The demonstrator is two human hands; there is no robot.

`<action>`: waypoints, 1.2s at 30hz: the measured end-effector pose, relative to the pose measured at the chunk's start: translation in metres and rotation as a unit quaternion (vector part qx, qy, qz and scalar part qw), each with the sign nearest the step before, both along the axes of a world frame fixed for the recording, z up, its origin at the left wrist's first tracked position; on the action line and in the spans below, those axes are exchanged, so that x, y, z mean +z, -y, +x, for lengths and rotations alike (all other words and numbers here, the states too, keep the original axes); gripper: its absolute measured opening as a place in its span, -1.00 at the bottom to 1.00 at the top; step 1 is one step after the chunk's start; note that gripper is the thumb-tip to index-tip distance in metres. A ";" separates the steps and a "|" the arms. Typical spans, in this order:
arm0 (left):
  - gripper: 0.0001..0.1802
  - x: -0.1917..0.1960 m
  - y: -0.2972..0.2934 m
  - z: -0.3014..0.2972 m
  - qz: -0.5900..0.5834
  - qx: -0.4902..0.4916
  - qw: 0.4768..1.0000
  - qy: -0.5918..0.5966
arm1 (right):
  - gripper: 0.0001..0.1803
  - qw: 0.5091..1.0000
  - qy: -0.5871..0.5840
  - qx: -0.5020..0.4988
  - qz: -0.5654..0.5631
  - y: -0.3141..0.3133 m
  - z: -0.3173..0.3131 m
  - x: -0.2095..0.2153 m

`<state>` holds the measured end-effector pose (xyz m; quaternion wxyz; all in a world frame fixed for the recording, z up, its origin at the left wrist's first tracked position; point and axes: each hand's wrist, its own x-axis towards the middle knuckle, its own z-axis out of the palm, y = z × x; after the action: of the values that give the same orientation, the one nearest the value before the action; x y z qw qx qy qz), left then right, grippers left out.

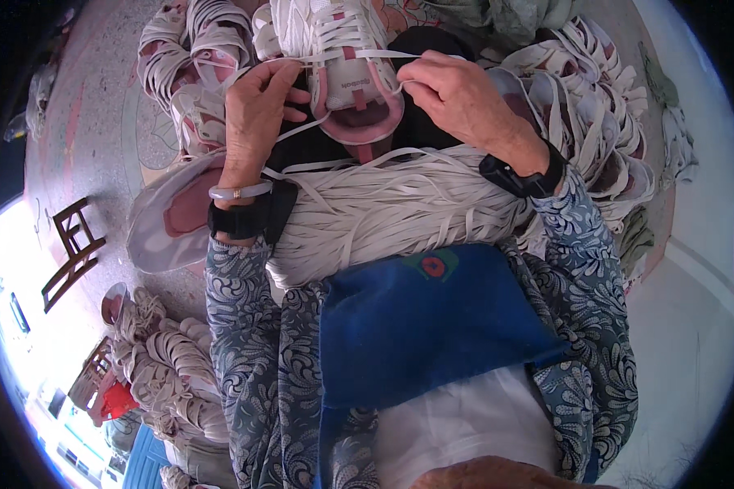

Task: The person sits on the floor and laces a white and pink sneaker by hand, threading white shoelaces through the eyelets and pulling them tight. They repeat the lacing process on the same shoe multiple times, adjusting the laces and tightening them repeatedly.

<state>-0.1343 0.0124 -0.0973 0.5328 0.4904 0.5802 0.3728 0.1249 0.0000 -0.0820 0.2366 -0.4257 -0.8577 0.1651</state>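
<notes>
A white sneaker with pink trim point(352, 84) rests in front of me, its collar opening toward me and its toe pointing away. White lace runs in rows across its tongue. On the left of the shoe, my left hand point(263, 106) pinches a flat white shoelace point(326, 56) between thumb and fingers. To the right, my right hand point(457, 91) is closed with lace at its fingertips, beside the shoe's collar. Across my lap lies a thick bundle of loose white laces point(391, 213), just nearer to me than the shoe.
Stacked white-and-pink shoe uppers point(200, 57) lie at the far left, with another heap point(591, 106) at the right. A large pale shoe piece point(175, 213) sits beside my left forearm. More uppers point(167, 367), a small wooden chair point(73, 248) and a red item point(118, 401) are at the lower left.
</notes>
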 end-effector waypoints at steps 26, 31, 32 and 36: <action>-0.80 0.001 -0.007 0.007 0.051 -0.013 0.996 -0.066 | -0.90 0.996 -0.023 -0.038 0.080 -0.014 -0.002 -0.004; -0.77 0.001 0.005 0.010 0.267 -0.016 0.941 -0.210 | -0.89 0.999 -0.045 -0.026 0.007 -0.018 -0.003 -0.007; -0.77 0.001 0.007 0.010 0.342 -0.026 0.907 -0.246 | -0.89 0.999 -0.044 -0.021 0.007 -0.016 0.000 -0.006; -0.71 0.006 0.020 0.021 0.414 -0.071 0.830 -0.367 | -0.90 0.997 0.004 -0.002 0.080 -0.013 0.004 -0.013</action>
<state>-0.1131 -0.0074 -0.0911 0.0531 0.8052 0.4885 0.3319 0.1287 0.0132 -0.0949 0.2669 -0.4078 -0.8681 0.0942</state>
